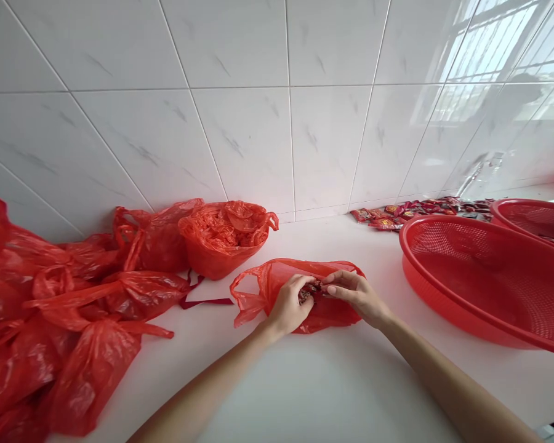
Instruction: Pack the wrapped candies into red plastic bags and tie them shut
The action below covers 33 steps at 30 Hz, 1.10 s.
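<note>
A red plastic bag [277,280] lies flat on the white counter in front of me. My left hand [289,306] and my right hand [356,294] rest on it with curled fingers. Between their fingertips they pinch a small dark patterned packet [310,289] at the bag's mouth. Most of the packet is hidden by the fingers.
A heap of filled and tied red bags [64,320] covers the left. An open red bag [224,237] stands behind. Large red mesh baskets [489,277] sit at the right. Small red packets [397,215] lie along the tiled wall.
</note>
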Available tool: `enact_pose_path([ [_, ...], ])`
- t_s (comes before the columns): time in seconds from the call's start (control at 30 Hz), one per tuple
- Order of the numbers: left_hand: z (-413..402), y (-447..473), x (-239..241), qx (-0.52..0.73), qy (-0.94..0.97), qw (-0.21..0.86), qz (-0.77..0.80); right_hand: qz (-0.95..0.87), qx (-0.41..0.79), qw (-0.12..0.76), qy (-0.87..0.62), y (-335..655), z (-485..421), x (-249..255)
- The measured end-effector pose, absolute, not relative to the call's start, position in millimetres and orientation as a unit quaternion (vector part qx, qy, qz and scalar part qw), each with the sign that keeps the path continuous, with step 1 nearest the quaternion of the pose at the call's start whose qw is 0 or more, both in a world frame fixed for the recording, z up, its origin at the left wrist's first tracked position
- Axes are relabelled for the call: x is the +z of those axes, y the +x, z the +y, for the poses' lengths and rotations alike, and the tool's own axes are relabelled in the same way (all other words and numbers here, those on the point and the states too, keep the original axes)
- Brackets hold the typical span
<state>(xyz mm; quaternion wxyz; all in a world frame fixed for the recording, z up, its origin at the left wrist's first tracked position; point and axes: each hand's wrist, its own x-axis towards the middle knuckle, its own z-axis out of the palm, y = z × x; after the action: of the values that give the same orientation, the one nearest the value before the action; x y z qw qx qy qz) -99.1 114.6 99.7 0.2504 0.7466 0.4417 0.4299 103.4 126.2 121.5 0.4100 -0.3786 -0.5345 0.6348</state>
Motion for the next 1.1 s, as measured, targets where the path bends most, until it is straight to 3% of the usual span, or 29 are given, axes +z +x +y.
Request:
enact_pose_path([
  [0.5, 104, -94, 95, 0.471, 0.725, 0.254, 0.434, -0.482, 0.693, 0.413, -0.342, 100, 122, 116],
  [1.1, 94, -89, 105, 0.499, 0.639, 0.389, 0.438, -0.544, 0.645, 0.412, -0.345, 96, 113, 124],
])
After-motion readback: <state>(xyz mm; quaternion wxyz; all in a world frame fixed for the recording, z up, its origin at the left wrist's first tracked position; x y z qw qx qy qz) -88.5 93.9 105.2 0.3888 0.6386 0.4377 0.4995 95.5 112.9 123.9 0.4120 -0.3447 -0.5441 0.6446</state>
